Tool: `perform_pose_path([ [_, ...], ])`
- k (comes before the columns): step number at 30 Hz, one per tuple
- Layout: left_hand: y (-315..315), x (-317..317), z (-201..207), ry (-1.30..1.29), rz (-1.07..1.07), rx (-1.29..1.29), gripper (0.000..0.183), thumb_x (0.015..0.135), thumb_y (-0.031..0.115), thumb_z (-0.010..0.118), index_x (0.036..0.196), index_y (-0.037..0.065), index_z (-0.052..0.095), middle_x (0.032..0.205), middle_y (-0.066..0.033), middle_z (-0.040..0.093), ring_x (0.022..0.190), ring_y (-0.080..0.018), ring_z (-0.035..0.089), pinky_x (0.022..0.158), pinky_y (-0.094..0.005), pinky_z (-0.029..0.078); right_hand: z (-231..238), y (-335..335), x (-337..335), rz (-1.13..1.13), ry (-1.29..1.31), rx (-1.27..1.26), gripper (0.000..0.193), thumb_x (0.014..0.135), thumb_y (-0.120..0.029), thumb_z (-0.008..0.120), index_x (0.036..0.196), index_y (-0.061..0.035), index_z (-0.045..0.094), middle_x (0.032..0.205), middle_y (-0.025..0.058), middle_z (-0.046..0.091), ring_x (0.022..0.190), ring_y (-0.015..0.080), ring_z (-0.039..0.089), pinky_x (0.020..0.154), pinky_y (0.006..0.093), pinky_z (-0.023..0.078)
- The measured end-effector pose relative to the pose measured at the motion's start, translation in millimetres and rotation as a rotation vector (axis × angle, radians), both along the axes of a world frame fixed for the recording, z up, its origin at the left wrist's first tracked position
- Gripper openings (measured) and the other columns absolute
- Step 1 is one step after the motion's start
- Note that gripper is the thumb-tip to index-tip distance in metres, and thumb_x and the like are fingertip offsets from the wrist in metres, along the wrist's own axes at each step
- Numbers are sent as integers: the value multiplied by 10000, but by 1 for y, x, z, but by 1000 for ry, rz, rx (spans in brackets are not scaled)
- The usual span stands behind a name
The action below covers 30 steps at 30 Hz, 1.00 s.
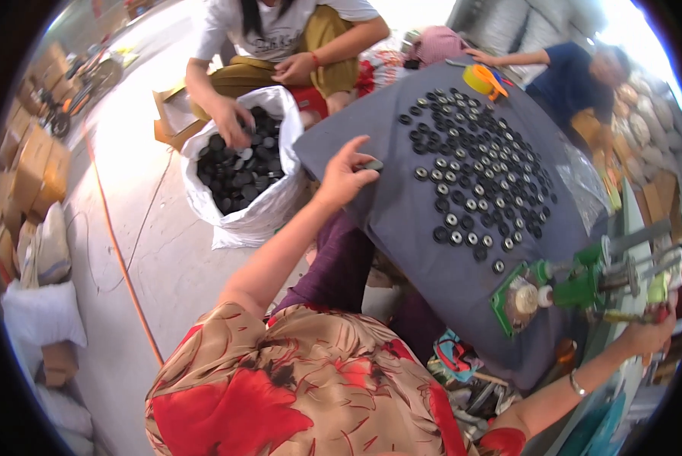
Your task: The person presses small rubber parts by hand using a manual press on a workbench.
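Observation:
My left hand is over the left edge of the grey-covered table, pinching a small dark round cap between thumb and fingers. Far out to the right, my right hand is closed round the handle end of a green hand press. The press stands at the table's near right corner, with a pale round piece on its base; the exact grip on the handle is small and partly hidden. Many black round pieces, several with metal centres, lie spread across the table.
Left of the table, a white sack holds black round caps; a seated person's hand reaches into it. Another person leans at the far right. A tape roll lies at the back. An orange cable crosses the floor.

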<state>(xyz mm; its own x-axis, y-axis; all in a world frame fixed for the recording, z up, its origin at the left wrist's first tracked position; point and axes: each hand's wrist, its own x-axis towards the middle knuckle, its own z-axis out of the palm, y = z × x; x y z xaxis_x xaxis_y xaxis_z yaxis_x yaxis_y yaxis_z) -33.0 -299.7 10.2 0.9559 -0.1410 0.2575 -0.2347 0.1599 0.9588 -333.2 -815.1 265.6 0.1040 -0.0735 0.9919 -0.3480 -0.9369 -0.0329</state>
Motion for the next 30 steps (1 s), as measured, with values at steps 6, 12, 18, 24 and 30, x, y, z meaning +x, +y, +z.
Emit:
perform_pose_path([
  [6, 13, -29, 45, 194, -352, -356, 839, 740, 8, 734, 1450, 36, 289, 1005, -134, 651, 940, -218, 643, 828, -322, 509, 18, 49, 9, 274, -246, 339, 264, 938, -136, 550, 1106, 37, 659, 1104, 136, 641, 967, 213, 624, 826, 294, 503],
  [12, 2, -51, 77, 260, -765, -449, 947, 690, 105, 825, 1451, 18, 268, 970, -178, 653, 888, -266, 654, 794, -342, 519, -14, 191, 24, 359, -3, -71, 169, 875, -2, 582, 1015, 55, 658, 976, 144, 662, 898, 241, 619, 787, 340, 512],
  [18, -10, -74, 92, 310, -1042, -392, 992, 664, 100, 845, 1459, 23, 257, 966, -145, 660, 884, -228, 663, 788, -354, 555, -89, 291, 105, 1259, 886, 257, 434, 747, -91, 733, 1167, -50, 632, 1020, 126, 581, 887, 257, 596, 735, 342, 502],
  [24, -13, -80, 102, 439, -1124, -286, 1010, 643, 56, 832, 1462, 8, 243, 1085, -139, 620, 883, -188, 661, 742, -320, 578, -118, 304, 125, 1537, 1115, 412, 430, 809, -94, 685, 1231, -54, 608, 1051, 106, 541, 906, 250, 562, 789, 339, 481],
  [30, -13, -82, 93, 552, -1146, -379, 972, 646, 24, 811, 1450, -10, 266, 1184, -138, 573, 851, -198, 662, 727, -326, 586, -123, 308, 140, 1680, 1155, 459, 338, 818, -79, 690, 1146, -34, 622, 1011, 90, 533, 886, 204, 562, 772, 316, 488],
])
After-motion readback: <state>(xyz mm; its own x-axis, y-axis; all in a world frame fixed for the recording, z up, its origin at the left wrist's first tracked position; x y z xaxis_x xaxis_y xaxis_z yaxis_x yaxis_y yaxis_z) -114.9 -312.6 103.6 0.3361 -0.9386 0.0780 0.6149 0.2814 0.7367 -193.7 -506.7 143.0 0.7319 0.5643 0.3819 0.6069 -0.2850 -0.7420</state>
